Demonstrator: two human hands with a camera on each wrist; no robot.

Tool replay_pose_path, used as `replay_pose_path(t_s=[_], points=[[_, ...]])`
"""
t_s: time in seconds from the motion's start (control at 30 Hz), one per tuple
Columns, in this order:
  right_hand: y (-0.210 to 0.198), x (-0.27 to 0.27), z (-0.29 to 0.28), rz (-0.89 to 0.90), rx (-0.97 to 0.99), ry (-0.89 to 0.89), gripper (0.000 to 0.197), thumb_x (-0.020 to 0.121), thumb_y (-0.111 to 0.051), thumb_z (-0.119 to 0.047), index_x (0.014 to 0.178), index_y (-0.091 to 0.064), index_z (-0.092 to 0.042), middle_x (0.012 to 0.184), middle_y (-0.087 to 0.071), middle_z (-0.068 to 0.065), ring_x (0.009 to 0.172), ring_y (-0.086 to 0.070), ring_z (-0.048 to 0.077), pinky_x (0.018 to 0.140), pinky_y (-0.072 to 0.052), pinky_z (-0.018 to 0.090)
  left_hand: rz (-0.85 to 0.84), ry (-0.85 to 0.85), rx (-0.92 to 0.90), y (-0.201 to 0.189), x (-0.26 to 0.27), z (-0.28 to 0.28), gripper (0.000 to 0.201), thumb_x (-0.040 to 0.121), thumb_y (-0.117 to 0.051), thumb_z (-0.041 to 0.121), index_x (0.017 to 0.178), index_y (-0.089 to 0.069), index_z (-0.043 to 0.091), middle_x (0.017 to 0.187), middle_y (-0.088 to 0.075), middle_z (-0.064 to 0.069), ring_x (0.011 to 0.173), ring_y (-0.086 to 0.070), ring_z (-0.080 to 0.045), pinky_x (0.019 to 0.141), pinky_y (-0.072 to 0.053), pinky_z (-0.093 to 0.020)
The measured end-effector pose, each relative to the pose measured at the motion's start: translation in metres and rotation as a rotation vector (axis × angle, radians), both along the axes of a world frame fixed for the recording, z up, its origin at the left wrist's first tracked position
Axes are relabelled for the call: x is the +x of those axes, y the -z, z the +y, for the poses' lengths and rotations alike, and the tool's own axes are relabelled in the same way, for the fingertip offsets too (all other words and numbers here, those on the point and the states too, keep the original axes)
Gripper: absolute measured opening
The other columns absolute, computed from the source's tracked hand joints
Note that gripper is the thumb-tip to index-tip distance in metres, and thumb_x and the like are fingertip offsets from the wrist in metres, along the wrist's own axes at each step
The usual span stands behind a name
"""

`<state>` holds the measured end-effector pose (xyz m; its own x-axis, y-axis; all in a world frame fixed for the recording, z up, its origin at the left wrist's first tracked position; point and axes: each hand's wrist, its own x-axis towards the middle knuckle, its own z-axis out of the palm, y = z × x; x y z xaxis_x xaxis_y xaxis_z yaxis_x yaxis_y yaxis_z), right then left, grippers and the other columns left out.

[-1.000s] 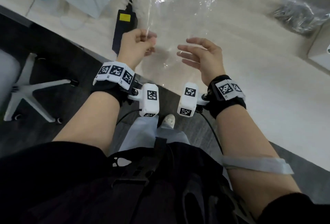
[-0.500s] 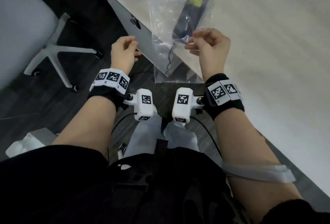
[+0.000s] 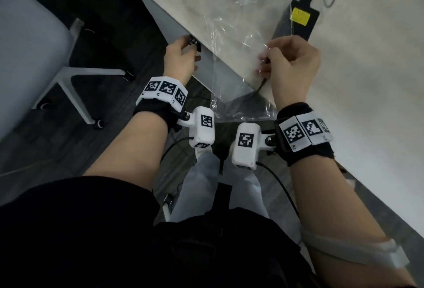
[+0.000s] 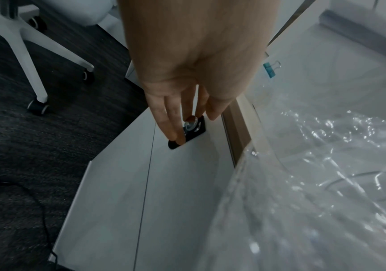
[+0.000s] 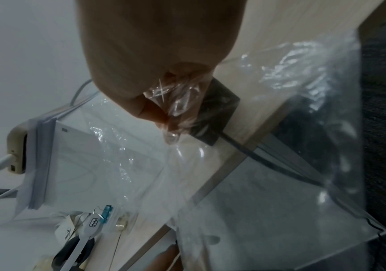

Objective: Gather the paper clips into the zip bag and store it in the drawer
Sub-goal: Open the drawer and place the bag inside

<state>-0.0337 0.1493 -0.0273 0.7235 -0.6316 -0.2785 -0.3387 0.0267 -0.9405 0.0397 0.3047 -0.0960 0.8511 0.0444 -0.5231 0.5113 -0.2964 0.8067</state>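
Clear plastic zip bag hung over the desk edge, pinched in the right hand. At nine o'clock, the left hand's straight fingers touched the drawer lock.

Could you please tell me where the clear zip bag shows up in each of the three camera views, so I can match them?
Head view: the zip bag hangs centre, draped over the desk edge, pinched by the right hand.
Left wrist view: the bag fills the lower right.
Right wrist view: the bag is bunched in the fingers at centre, trailing to the lower right.
Shared landmark: the pale wooden desk edge.
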Motion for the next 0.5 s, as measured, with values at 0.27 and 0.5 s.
replay_pose_path(t_s=[0.27, 0.5], points=[[0.002, 0.003, -0.002, -0.001, -0.028, -0.027, 0.015, 0.075, -0.048, 0.006, 0.078, -0.062, -0.001, 0.061, -0.063, 0.009, 0.04, -0.054, 0.014, 0.043, -0.045, 0.023, -0.005, 0.013, 0.2, 0.012, 0.016, -0.003, 0.023, 0.091, -0.054, 0.022, 0.11, -0.049, 0.008, 0.114, -0.06, -0.009, 0.089, -0.064, -0.016, 0.089, -0.05, -0.034], [-0.003, 0.0, -0.001, -0.01, -0.019, -0.04, 0.015, 0.076, -0.049, 0.008, 0.08, -0.062, 0.002, 0.062, -0.062, 0.012, 0.041, -0.053, 0.014, 0.044, -0.046, 0.024, -0.003, 0.002, 0.328, 0.02, -0.011, 0.029, 0.011, 0.093, -0.051, 0.02, 0.095, -0.041, 0.017, 0.095, -0.051, -0.001, 0.101, -0.057, -0.023, 0.084, -0.042, -0.028]])
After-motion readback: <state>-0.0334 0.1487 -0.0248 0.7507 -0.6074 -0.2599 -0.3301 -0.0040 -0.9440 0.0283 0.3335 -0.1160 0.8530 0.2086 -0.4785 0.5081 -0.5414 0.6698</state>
